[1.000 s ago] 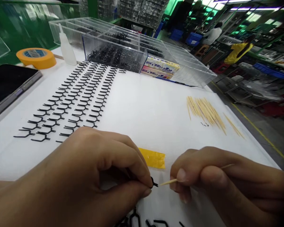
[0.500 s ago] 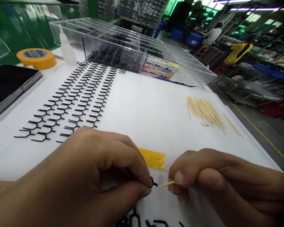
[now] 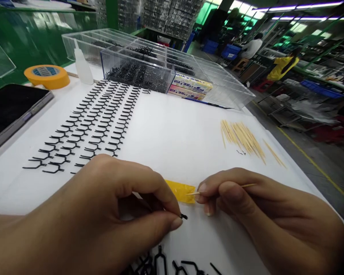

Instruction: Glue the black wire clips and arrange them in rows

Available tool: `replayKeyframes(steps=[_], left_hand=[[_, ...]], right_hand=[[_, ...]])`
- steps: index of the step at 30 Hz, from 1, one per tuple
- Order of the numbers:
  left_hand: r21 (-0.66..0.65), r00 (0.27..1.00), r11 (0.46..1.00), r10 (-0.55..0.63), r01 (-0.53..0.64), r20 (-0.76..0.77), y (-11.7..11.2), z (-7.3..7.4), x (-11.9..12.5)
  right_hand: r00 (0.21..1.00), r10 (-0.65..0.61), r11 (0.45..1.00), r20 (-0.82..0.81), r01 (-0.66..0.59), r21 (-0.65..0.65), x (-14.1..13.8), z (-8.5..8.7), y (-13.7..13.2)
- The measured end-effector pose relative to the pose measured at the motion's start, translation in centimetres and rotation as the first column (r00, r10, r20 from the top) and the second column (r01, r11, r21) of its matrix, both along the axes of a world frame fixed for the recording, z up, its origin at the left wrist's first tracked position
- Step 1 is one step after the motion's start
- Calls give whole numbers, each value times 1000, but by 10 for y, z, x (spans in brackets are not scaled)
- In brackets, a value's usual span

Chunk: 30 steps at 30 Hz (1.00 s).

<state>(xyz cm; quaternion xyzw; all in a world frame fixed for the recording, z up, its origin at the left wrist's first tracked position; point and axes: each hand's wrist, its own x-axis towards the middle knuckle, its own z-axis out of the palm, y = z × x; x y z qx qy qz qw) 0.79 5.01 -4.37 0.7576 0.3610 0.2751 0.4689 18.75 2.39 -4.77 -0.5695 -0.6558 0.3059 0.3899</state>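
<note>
As I follow the work from afar through the head camera, the left hand (image 3: 103, 198) is pinching a small black forked piece (image 3: 184, 216) between thumb and fingertips, with most of it hidden and only its dark tip showing past the nails. The right hand (image 3: 246, 202) is pressing thumb and fingers together on a slender wooden toothpick (image 3: 248, 185), whose pointed end is sticking out over a strip of glossy yellow tape (image 3: 180, 191), near the black piece but not touching it. Below the hands, loose black pieces (image 3: 160, 259) are lying on a white foam sheet (image 3: 166, 130). Farther up, neat rows of forked pieces (image 3: 83, 130) are running toward a clear acrylic compartment box (image 3: 114, 63) heaped with more of the same spiky shapes. A pile of toothpicks (image 3: 240, 137) is lying to the right, while a white plastic squeeze bottle (image 3: 82, 68) is standing at the far left beside a round roll of orange tape (image 3: 46, 76).
</note>
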Motion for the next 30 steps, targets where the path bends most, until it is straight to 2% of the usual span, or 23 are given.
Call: replayKeyframes(steps=[3, 7, 10, 13, 18, 21, 23, 26, 30], left_hand=[[-108, 984, 991, 54, -73, -171, -2, 14, 2], [-191, 975, 974, 78, -119, -207, -5, 25, 6], [-217, 974, 969, 73, -121, -216, -5, 24, 6], [-206, 975, 971, 74, -118, -210, -3, 16, 6], [-90, 999, 995, -30, 32, 19, 2, 2, 3], [-153, 992, 987, 27, -46, -120, 0, 6, 4], [-199, 976, 975, 51, -94, -211, -2, 13, 5], [-227, 970, 968, 48, -103, -238, -5, 21, 8], [-228, 961, 962, 88, -151, -263, -6, 24, 10]], right_hand=[[999, -10, 1000, 30, 9, 7, 3, 1, -3], [996, 23, 1000, 81, -24, 4, 11, -1, -8], [993, 46, 999, 105, -47, 15, 12, -1, -9], [993, 45, 998, 105, -48, 31, 11, 0, -8], [995, 43, 999, 91, -45, 20, 12, 2, -8], [996, 59, 998, 65, -61, 30, 15, -2, -9], [997, 76, 993, 10, -76, 94, 17, -7, -9], [994, 90, 985, -66, -79, 154, 19, -16, -11], [994, 85, 988, -68, -75, 138, 20, -20, -15]])
